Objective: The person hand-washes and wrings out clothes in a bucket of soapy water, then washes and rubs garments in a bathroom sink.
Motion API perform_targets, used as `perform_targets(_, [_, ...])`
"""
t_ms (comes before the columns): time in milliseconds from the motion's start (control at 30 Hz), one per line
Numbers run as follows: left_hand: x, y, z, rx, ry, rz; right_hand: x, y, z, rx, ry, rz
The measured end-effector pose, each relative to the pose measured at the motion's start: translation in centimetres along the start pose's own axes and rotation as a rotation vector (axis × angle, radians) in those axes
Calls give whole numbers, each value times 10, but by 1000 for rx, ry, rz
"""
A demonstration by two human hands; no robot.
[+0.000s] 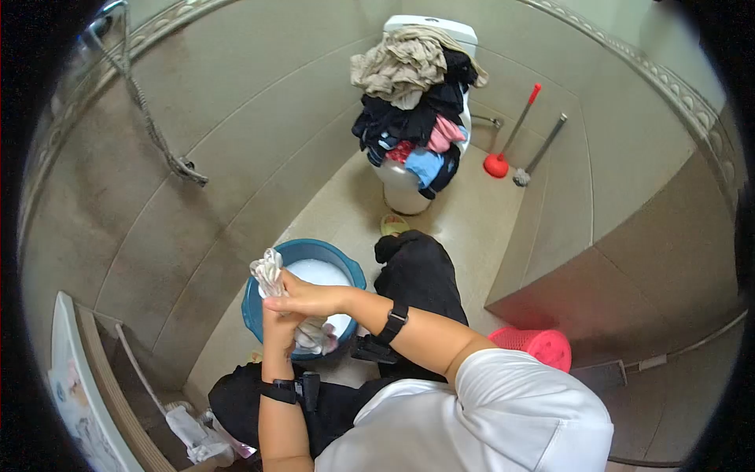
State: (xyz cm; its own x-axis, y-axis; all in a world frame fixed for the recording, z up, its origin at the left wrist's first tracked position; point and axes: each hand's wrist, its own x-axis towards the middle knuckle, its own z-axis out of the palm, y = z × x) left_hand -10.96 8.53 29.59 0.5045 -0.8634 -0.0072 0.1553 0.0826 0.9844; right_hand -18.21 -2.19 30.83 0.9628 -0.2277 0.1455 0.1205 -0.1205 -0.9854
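Over a blue basin (359, 277) of whitish, sudsy water, both my hands are closed around a wet white cloth (268, 271). My left hand (281, 321) is partly covered by the right one. My right hand (308, 297) wraps the cloth close beside it, thumb pointing left. A bunched, twisted end of the fabric sticks up above the hands. More pale fabric with a pinkish patch hangs below them, over the basin; whether it is the same piece I cannot tell. Black straps circle both my forearms.
A heap of clothes (409, 118) covers the toilet (403, 193) ahead. A red plunger (496, 164) and a toilet brush (521, 176) lean at the right wall. Behind my right arm stands a pink basket (549, 349). A shower hose (149, 126) hangs on the left wall.
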Motion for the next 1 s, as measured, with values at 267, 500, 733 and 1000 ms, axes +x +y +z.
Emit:
perform_targets(267, [1,-3,-5,-257,99,43,-12,-39,-6,-11,-124,213])
perform_targets(500, [-10,14,-8,-420,131,36,-20,-27,-5,190,199,190])
perform_targets(733, [-24,39,-10,-293,114,229,-25,-29,0,224,124,128])
perform_targets(1000, [-26,53,1,677,2,223,-34,1,14,649,12,131])
